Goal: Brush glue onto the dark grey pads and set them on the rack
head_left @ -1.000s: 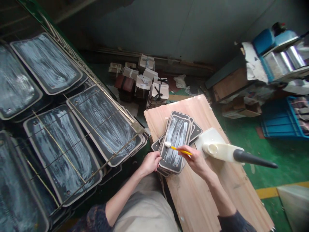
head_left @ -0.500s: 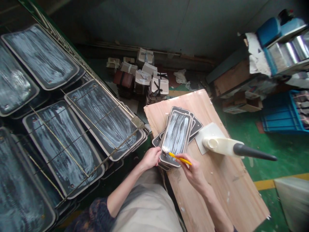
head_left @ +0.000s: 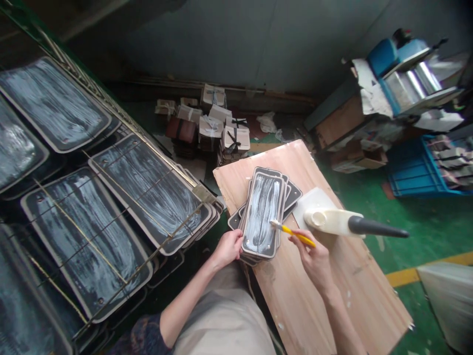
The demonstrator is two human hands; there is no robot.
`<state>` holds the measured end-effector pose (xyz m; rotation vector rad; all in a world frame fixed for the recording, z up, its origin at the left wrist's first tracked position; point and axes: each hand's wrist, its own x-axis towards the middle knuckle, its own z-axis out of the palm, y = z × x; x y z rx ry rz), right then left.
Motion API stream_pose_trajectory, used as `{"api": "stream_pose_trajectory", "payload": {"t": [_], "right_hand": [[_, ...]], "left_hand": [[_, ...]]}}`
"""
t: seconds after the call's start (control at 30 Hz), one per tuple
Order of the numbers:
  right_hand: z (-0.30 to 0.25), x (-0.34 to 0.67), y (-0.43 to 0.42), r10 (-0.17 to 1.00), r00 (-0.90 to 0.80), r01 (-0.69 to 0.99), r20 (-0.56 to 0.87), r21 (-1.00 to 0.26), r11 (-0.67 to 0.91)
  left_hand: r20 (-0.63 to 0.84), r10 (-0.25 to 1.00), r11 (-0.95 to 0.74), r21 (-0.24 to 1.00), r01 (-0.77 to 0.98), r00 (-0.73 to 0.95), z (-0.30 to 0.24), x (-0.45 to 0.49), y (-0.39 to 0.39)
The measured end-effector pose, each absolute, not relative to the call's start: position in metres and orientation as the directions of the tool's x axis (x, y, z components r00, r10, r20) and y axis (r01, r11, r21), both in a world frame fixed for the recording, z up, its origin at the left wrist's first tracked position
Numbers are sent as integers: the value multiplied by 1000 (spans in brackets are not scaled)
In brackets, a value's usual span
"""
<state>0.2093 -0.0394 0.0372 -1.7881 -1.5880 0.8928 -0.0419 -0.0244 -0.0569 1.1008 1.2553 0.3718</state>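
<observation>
A pale wooden board (head_left: 306, 296) stands over a green floor (head_left: 377, 246), with white-streaked panels (head_left: 83, 236) in a wire rack (head_left: 166, 161) at left and tied bundles (head_left: 236, 139) beyond. On the board lies a stack of dark panels (head_left: 294, 194), beside a white bottle (head_left: 334, 222). The right hand (head_left: 315, 257) closes its fingers round a yellow brush (head_left: 298, 236), its tip over the right side of the smeared top panel (head_left: 261, 212). The left hand (head_left: 227, 247) pinches the stack's left edge near its lower corner; how many panels it grips cannot be told. The picture's edge cuts off the rack.
</observation>
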Motion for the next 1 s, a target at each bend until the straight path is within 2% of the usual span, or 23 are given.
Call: {"api": "stream_pose_trajectory", "payload": {"t": [0.2, 0.33, 0.43, 0.6, 0.77, 0.9, 1.0], "right_hand": [[16, 186, 19, 992, -65, 552, 107, -824, 125], [-5, 180, 60, 957, -191, 546, 216, -787, 287], [-14, 188, 85, 939, -215, 582, 268, -737, 344], [-14, 203, 96, 947, -101, 706, 306, -649, 284], [1, 191, 47, 976, -51, 787, 211, -593, 169], [19, 178, 2, 996, -76, 743, 56, -663, 94], [25, 181, 2, 997, -9, 702, 82, -710, 65]], "left_hand": [[-545, 759, 458, 836, 303, 357, -57, -41, -24], [-525, 772, 450, 850, 276, 358, -58, -40, -26], [-532, 774, 464, 845, 264, 343, -60, -39, -27], [-575, 759, 529, 818, 225, 305, -61, -35, -28], [-582, 755, 555, 813, 179, 302, -57, -34, -27], [-574, 758, 558, 817, 148, 309, -53, -34, -26], [-573, 756, 564, 816, 131, 315, -52, -33, -26]]}}
